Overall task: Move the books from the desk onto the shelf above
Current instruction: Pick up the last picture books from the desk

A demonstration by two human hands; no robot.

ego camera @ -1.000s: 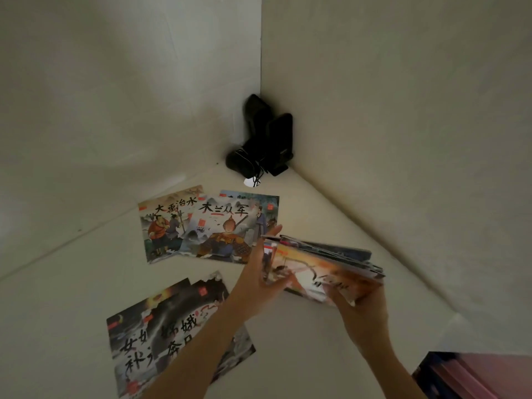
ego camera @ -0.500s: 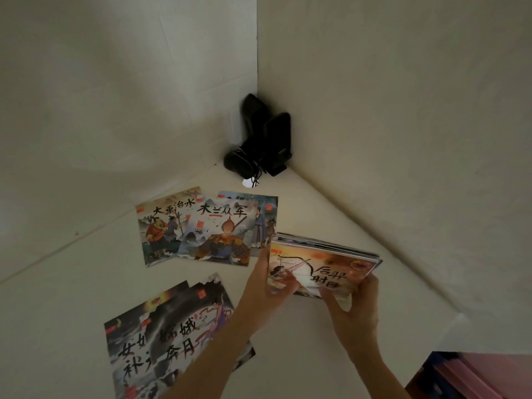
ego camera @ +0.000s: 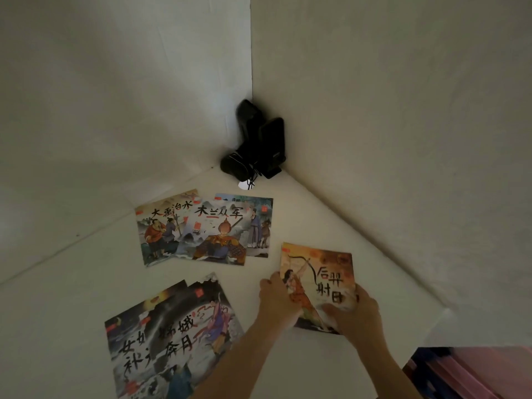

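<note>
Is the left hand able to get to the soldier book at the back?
Probably yes. The left hand rests on the archer book, and only bare shelf lies between it and the soldier book, which lies uncovered on top of its neighbours.

**Dim, soft light over a white shelf corner**

The scene is weakly lit, with a yellowish-grey cast. The walls (ego camera: 403,110) are darkened toward the upper edges and the corner seam. One small bright spot (ego camera: 243,185) is seen below the black speakers (ego camera: 259,145), whose detail is lost in shadow. Book covers (ego camera: 207,228) are rendered legibly but softly. Straight edges are bowed by wide-angle distortion, and fine grain is visible.
</note>
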